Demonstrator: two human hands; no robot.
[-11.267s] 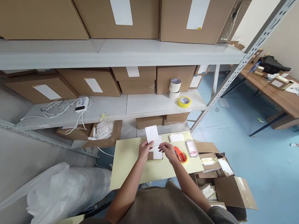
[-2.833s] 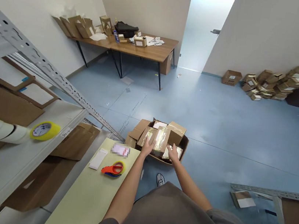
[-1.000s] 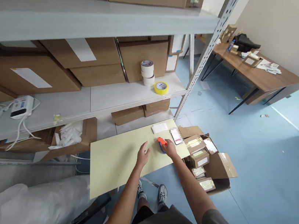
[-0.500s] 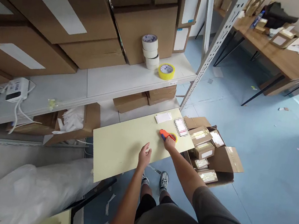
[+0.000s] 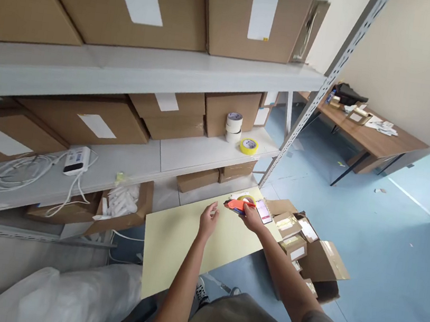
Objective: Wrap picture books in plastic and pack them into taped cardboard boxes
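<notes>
My right hand (image 5: 252,218) grips an orange and blue tape dispenser (image 5: 237,205) with a yellow roll in it, held over the pale yellow board (image 5: 180,236). To its left, my left hand (image 5: 209,220) hovers above the board, fingers apart and nothing in them. Just right of the dispenser lies a phone (image 5: 263,211) with a lit screen. A white paper pad (image 5: 237,195) sits behind the dispenser and is partly covered by it.
Right of the board stands an open carton (image 5: 325,259) holding several small taped boxes. A grey shelf (image 5: 196,150) behind carries large cartons, white tape rolls (image 5: 233,126), a yellow tape roll (image 5: 248,145) and a white power strip (image 5: 77,159). Plastic wrap (image 5: 72,295) bulges at lower left.
My head has tilted up, so more of the upper shelf shows. My right hand has raised the tape dispenser and turned it toward my left hand, which stays open.
</notes>
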